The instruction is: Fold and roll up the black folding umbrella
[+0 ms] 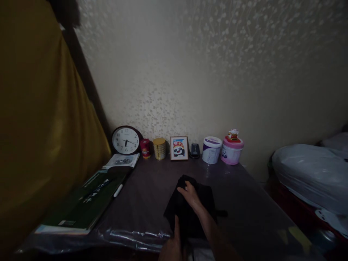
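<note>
A black fabric bag [194,214], soft and creased, lies near the front edge of the covered table. From its right side a short strap [222,213] sticks out. My right hand [190,195] reaches across it, thumb and fingers closed on the cloth near its far end. Low in the view, my left hand [172,246] is at the bag's near left side. Its index finger lies straight against the cloth, and the other fingers look curled at the near edge, partly hidden. The dark folds hide whatever is inside the bag.
Along the wall stand a clock [125,140], a red can [145,148], a yellow tin [159,148], a framed panda picture [178,148], a white tub [211,150] and a pink tub [232,151]. A green book [84,201] and white marker [118,190] lie left, beside a yellow curtain [49,119].
</note>
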### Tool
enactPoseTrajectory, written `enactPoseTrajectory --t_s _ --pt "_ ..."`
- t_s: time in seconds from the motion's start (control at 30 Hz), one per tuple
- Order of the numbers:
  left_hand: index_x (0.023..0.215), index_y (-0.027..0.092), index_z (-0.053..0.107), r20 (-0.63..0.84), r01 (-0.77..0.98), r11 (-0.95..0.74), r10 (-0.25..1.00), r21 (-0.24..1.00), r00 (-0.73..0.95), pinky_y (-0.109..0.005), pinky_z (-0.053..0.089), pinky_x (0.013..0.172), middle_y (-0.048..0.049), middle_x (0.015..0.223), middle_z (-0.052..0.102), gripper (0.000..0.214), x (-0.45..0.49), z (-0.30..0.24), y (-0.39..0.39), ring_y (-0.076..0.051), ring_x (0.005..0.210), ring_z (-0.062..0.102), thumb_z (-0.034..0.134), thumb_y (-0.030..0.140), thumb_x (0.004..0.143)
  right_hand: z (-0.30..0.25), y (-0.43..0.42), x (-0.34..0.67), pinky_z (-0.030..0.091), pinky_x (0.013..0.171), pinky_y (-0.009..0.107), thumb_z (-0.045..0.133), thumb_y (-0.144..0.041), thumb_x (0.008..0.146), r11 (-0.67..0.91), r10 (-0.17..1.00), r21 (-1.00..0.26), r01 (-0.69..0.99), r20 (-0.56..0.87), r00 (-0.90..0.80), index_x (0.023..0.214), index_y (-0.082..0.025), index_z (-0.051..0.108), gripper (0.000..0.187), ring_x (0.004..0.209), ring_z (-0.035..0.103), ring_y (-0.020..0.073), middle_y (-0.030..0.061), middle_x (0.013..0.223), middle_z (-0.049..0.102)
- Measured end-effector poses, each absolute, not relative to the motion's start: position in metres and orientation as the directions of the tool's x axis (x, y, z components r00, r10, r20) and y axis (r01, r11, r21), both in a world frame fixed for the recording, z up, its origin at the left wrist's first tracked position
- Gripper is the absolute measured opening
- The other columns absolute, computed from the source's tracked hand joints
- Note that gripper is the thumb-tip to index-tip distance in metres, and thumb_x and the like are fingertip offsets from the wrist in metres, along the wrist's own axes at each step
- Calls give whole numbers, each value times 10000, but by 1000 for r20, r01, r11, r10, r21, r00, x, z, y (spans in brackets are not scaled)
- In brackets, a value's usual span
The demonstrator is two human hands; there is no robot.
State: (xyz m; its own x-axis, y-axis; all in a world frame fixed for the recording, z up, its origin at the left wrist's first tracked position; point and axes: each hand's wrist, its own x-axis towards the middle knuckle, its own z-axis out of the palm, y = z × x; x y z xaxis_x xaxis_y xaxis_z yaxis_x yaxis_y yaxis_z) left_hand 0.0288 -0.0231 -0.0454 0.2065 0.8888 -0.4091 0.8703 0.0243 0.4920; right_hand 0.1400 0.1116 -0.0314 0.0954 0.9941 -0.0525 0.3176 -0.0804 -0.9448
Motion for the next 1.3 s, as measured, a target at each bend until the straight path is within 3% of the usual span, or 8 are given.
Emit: enactPoseTrajectory --t_s 0.2,0.33,0.43,0.6,0.73,0.87,1.03,1.3 --pt "1356 87 -155 -388 823 97 908 559 157 -273 428 709 -161 1190 559 786 26 -35 -31 -220 926 618 386 219 800 -40 118 134 526 562 273 570 -286 699 -189 982 -925 330 -178 65 1245 -122 381 601 820 632 201 170 1163 533" --pt "1372 143 -127 -355 787 125 926 605 126 -237 433 689 -155 1396 316 788 26 -28 -35 -187 929 616 397 213 788 -43 119 135 509 533 256 544 -276 730 -149 989 -895 420 -143 48 1237 -128 384 552 645 638 144 145 1090 581" --pt "1363 240 -144 -327 792 83 933 605 152 -208 424 705 -108 1406 311 838 26 -22 -35 -162 963 596 437 188 760 -43 118 135 486 550 239 514 -305 761 -90 995 -868 489 -99 7 1223 -138 398 504 540 626 110 94 972 635" --pt "1362 287 -107 -325 864 -44 916 502 235 -255 417 690 -101 1158 569 856 28 -18 -26 -207 913 616 463 178 733 -30 110 132 451 603 216 459 -372 806 84 987 -821 564 -11 -162 1115 -129 514 396 653 645 137 33 678 675" --pt "1372 287 -65 -303 866 -64 922 497 242 -261 401 646 -79 988 659 800 29 -24 -21 -209 846 633 427 166 752 -15 99 131 429 600 204 462 -338 801 179 968 -765 619 26 -248 934 -204 634 255 668 633 125 5 714 690" --pt "1376 233 -83 -322 867 -23 924 498 209 -263 392 613 -87 930 685 733 32 -28 -20 -215 825 645 372 196 803 -6 80 136 430 692 223 430 -300 825 349 922 -722 598 150 -357 812 -219 673 256 770 622 139 10 821 696" --pt "1365 148 -126 -414 894 26 892 447 181 -267 409 622 -122 963 679 726 34 -29 -16 -218 842 646 356 207 826 -12 60 152 365 899 289 410 -293 862 534 844 -596 600 346 -409 881 -250 667 261 981 548 163 12 964 669" --pt "1364 180 -95 -454 898 93 882 429 126 -323 431 705 -159 1027 651 701 37 -31 -12 -251 906 632 362 195 833 -36 112 176 232 1033 397 370 -273 877 517 849 -453 727 382 -365 1035 -236 619 298 1159 438 173 19 1146 602"
